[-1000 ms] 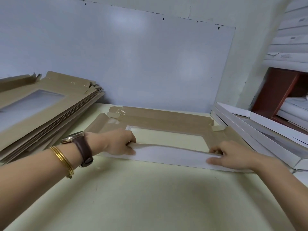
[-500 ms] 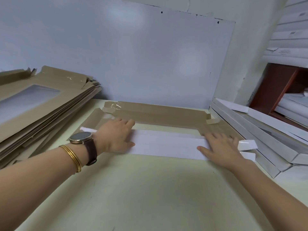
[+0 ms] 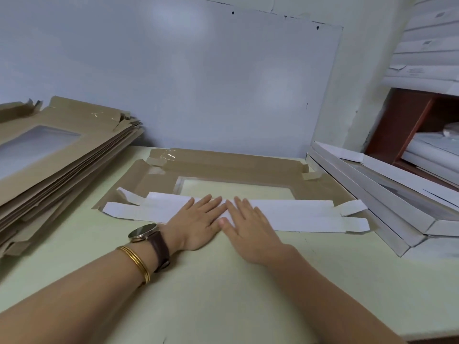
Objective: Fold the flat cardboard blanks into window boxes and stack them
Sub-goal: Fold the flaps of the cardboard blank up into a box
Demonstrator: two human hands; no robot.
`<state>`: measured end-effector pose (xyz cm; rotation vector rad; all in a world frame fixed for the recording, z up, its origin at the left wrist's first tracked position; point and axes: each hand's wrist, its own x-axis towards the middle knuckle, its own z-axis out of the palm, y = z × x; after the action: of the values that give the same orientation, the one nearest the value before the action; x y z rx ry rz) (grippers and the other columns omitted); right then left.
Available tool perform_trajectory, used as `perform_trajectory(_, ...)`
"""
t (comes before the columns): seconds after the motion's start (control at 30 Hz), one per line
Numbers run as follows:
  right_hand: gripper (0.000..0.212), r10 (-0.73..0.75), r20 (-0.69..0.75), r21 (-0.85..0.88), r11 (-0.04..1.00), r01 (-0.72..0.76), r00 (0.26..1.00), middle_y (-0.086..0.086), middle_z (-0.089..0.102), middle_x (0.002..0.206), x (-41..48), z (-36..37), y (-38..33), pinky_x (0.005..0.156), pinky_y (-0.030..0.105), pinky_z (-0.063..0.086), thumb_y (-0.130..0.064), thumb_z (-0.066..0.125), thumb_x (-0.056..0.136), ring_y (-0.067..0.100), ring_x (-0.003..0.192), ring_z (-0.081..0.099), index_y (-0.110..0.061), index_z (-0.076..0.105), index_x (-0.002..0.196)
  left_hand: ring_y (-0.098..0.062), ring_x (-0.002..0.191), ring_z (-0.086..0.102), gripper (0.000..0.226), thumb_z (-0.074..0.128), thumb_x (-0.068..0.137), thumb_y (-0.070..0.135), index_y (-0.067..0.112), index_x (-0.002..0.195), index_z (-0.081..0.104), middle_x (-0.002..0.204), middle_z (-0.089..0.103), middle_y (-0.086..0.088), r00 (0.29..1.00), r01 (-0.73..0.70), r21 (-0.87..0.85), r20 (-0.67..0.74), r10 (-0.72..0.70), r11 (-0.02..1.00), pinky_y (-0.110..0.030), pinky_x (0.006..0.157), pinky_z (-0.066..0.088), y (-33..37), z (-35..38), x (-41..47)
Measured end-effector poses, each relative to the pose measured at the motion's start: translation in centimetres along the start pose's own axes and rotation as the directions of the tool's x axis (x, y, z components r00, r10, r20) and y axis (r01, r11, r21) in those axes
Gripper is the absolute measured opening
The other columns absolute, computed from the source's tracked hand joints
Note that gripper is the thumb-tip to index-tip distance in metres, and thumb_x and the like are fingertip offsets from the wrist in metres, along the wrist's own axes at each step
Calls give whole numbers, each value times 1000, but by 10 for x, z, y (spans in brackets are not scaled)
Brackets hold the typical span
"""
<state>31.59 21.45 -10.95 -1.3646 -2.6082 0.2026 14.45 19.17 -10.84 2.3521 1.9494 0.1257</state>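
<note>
A flat cardboard blank [image 3: 223,167] lies brown side up on the pale green table [image 3: 223,294], with a clear window in its middle. Its near flap [image 3: 298,212] is folded over toward the window and shows its white side. My left hand [image 3: 198,219] and my right hand [image 3: 246,227] lie side by side on the middle of that flap, fingers straight, pressing it flat. A pile of unfolded brown blanks [image 3: 57,157] sits at the left. Folded white window boxes [image 3: 387,194] are stacked at the right.
A white board [image 3: 198,83] leans against the wall behind the table. At the far right stands a reddish-brown shelf [image 3: 402,120] holding white items, with more white boxes stacked above it.
The near flap has gone from half raised to flat on the blank. Both hands slid along it from its ends to the middle, where they now meet.
</note>
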Motion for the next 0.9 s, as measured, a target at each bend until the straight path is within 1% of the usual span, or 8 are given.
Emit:
perform_trajectory(0.07, 64, 4, 76, -5, 1000, -4, 997, -4, 1, 164, 2, 1, -2, 121, 35, -4, -54, 16, 101, 11, 149, -4, -21, 6, 156, -12, 148, -4, 55, 12, 102, 49, 34, 154, 1, 162, -3, 9, 1000, 10, 36, 19, -11, 999, -38, 120, -1, -1, 1, -1)
perform_trajectory(0.13, 68, 9, 129, -18, 1000, -7, 992, -5, -2, 164, 1, -1, 4, 120, 33, -5, -57, 14, 100, 9, 149, -7, -20, 4, 156, -12, 149, -5, 57, 13, 101, 52, 33, 154, 1, 162, -4, 8, 999, 42, 28, 31, -43, 999, -36, 119, -1, -4, 1, -2)
perform_trajectory(0.27, 72, 69, 180, -47, 997, -61, 981, -4, -5, 163, -6, -13, 41, 120, 31, -4, -60, 15, 99, 10, 149, -7, -18, 1, 156, -12, 148, -8, 64, 11, 98, 58, 29, 154, -1, 162, -7, 6, 989, 135, 8, 60, -135, 991, -34, 119, -3, -22, -3, -9)
perform_trajectory(0.4, 72, 217, 159, -61, 976, -210, 963, -1, -2, 164, -23, -28, 98, 121, 31, -1, -58, 17, 100, 11, 150, -4, -15, 3, 156, -13, 148, -10, 70, 11, 98, 59, 21, 154, -3, 162, -9, 0, 971, 218, -9, 100, -216, 976, -33, 120, -4, -39, -7, -19)
perform_trajectory(0.53, 73, 329, 112, -26, 944, -328, 938, 3, 9, 163, -42, -41, 143, 122, 35, 6, -57, 20, 99, 15, 150, 3, -10, 12, 154, -19, 149, -2, 78, 14, 96, 61, 9, 154, 5, 162, 1, -9, 955, 291, -13, 64, -290, 957, -35, 121, 2, -47, -9, -26)
perform_trajectory(0.67, 70, 343, 103, 8, 939, -345, 934, 2, 7, 163, -47, -42, 151, 122, 34, 6, -54, 20, 101, 14, 150, 1, -10, 12, 155, -21, 149, -3, 83, 15, 96, 62, 4, 153, 3, 161, 1, -11, 931, 363, 8, 37, -363, 932, -33, 120, -1, -53, -11, -34)
perform_trajectory(0.77, 69, 343, 87, 14, 938, -346, 935, 1, 5, 164, -47, -41, 149, 121, 32, 4, -52, 20, 101, 13, 150, 0, -10, 10, 155, -21, 149, -7, 84, 16, 96, 63, 3, 153, 0, 161, -4, -12, 911, 410, -9, 43, -410, 912, -32, 120, -2, -60, -12, -40)
perform_trajectory(0.9, 68, 351, 68, 25, 935, -353, 934, 0, 5, 164, -46, -40, 147, 121, 30, 3, -51, 20, 102, 12, 150, 0, -10, 10, 155, -21, 149, -2, 81, 18, 97, 60, 2, 152, 6, 161, 2, -12, 909, 416, -22, -10, -417, 909, -33, 121, 2, -60, -10, -43)
